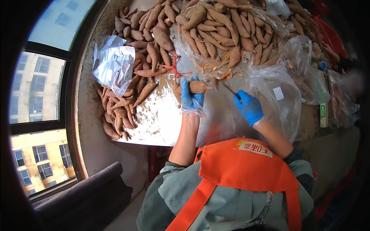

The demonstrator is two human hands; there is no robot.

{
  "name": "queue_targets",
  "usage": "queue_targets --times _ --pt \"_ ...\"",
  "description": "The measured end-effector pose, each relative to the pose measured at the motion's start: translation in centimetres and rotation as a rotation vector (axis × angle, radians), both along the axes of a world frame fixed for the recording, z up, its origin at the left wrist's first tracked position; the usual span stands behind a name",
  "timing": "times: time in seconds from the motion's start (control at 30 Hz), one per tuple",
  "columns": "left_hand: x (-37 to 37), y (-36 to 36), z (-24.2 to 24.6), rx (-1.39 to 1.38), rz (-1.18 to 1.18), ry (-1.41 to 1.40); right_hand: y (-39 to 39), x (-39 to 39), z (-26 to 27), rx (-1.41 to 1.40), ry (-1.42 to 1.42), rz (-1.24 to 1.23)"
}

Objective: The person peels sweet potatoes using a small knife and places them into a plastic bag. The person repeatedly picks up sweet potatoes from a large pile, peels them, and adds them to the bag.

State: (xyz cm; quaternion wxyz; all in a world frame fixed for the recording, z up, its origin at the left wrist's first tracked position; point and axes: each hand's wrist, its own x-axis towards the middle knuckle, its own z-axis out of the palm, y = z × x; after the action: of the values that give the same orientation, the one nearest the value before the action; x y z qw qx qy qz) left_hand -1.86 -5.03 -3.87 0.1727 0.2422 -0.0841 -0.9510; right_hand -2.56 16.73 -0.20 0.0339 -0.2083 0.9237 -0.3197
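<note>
My left hand (pixel 191 96), in a blue glove, holds a brown sweet potato (pixel 198 87) above the metal table (pixel 156 115). Another sweet potato (pixel 177 91) lies just left of that hand. My right hand (pixel 248 106), gloved in blue too, grips a small knife (pixel 229 88), whose blade points up and left toward the held sweet potato without touching it. The handle is mostly hidden in my fist. Red ties (pixel 175 67) lie beyond my left hand. A large heap of sweet potatoes (pixel 214 31) rests on clear plastic in front of me.
More sweet potatoes (pixel 120 108) and a white plastic bag (pixel 114 65) lie at left, by the window (pixel 37 86). Clear plastic bags (pixel 274 86) and a scale (pixel 324 114) with a green display stand at right. Another person's arm (pixel 331 53) reaches in at far right.
</note>
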Motion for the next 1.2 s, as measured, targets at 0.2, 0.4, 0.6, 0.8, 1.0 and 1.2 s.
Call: queue_targets --times 0.2,0.4,0.6,0.8,1.0,1.2 --pt "-0.7 0.6 -1.3 0.168 -0.076 -0.139 -1.9 1.2 -0.9 -0.008 0.178 0.042" --pt "-0.3 2.6 0.4 0.262 -0.082 -0.116 -2.5 0.3 -1.9 0.03 0.248 0.051" --pt "0.2 3.3 2.3 0.31 -0.128 -0.106 -3.0 0.1 -1.3 0.025 0.305 0.046" --pt "1.3 1.9 2.4 0.534 -0.035 -0.179 -1.7 -1.6 -4.6 0.066 0.151 -0.083" --pt "1.0 1.2 2.4 -0.082 -0.062 0.006 -1.3 0.9 -0.8 -0.374 -0.272 -0.052" --pt "2.9 7.6 6.9 -0.265 -0.59 0.108 0.6 0.5 6.6 -0.16 -0.06 0.05"
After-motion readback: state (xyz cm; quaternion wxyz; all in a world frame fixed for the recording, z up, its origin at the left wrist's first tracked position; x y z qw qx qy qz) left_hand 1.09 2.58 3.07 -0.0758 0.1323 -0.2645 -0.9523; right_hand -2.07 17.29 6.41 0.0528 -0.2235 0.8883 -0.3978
